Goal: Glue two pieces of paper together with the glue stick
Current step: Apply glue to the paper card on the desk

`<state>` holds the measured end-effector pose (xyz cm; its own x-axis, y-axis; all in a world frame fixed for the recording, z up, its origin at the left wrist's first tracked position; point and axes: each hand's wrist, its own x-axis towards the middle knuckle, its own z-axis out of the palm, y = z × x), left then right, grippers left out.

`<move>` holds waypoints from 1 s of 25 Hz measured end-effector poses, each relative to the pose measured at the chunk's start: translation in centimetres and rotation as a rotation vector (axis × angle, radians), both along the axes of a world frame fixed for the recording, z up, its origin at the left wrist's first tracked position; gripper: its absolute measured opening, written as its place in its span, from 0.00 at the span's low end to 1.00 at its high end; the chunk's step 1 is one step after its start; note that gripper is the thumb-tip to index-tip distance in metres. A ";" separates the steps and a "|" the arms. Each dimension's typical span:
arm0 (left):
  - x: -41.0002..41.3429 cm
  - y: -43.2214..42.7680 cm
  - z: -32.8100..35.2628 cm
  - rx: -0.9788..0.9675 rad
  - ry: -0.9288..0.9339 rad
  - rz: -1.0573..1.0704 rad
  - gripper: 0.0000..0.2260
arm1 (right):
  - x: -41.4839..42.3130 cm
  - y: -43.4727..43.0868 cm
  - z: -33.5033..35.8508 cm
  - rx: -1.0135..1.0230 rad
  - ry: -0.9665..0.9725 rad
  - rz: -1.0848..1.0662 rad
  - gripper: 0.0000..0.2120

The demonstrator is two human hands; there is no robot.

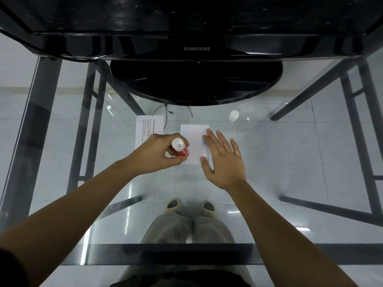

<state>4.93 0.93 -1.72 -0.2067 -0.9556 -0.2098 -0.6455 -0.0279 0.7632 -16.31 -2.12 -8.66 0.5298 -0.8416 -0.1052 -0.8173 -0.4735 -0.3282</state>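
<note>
Looks like the gluing stage. Left hand point(159, 154) has its fingers wrapped around the glue stick point(180, 147) at frame centre, over the small paper point(193, 141). Right hand point(222, 156) lies flat, released, pinning that sheet to the glass tabletop point(290, 162). The cap point(233, 115) sits off, upper right. The second paper point(148, 129) lies just left, not joined yet.

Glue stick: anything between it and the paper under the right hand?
Nothing visible. The left hand holds the glue stick at the paper's left edge; the right hand pins only its right side, leaving the middle bare.
</note>
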 end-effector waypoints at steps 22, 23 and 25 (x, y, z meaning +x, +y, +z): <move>0.5 -2.1 0.0 -0.108 -0.098 -0.080 0.11 | -0.1 -0.1 -0.1 -0.004 -0.011 0.003 0.29; 0.0 -1.5 -0.2 -0.055 -0.092 -0.140 0.11 | -0.1 -0.1 0.0 -0.002 -0.008 0.004 0.29; -0.7 -0.9 -0.5 0.015 -0.108 -0.199 0.11 | -0.1 -0.1 0.1 0.005 0.002 0.004 0.30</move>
<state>4.25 0.01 -2.19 -0.3661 -0.8949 -0.2551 -0.7177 0.0971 0.6895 -16.38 -2.18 -8.61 0.5331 -0.8388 -0.1106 -0.8160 -0.4752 -0.3291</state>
